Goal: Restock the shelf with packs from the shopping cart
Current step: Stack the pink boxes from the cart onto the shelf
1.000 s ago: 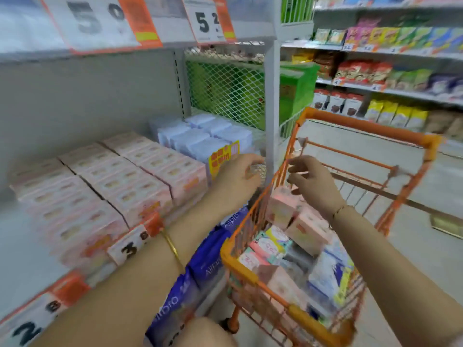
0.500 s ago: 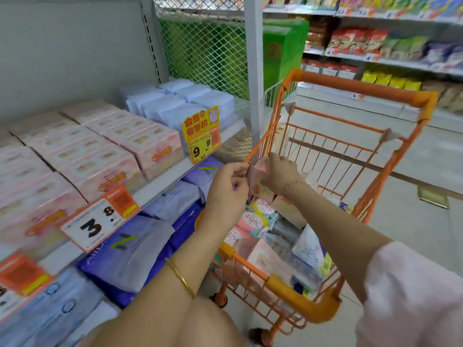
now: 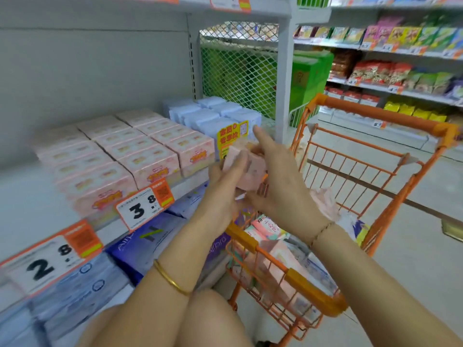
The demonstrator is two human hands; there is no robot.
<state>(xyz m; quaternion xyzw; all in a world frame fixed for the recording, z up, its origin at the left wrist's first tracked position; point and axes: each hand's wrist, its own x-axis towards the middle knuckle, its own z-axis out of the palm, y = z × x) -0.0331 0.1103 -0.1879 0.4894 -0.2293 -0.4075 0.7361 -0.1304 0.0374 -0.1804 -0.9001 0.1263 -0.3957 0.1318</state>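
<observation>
**Pink pack held between shelf and cart**
The shelf [image 3: 17,189] carries stacked pink packs [image 3: 150,152], and the orange shopping cart [image 3: 375,118] stands just beside it. Above the cart's near corner, the pink pack [image 3: 246,169] looks light, boxy and film-slick, so it is best clasped across its broad sides. The left hand [image 3: 225,189] has its grip curled round the pack, while the right hand [image 3: 278,181] lies flat against it, fingers straight.
</observation>
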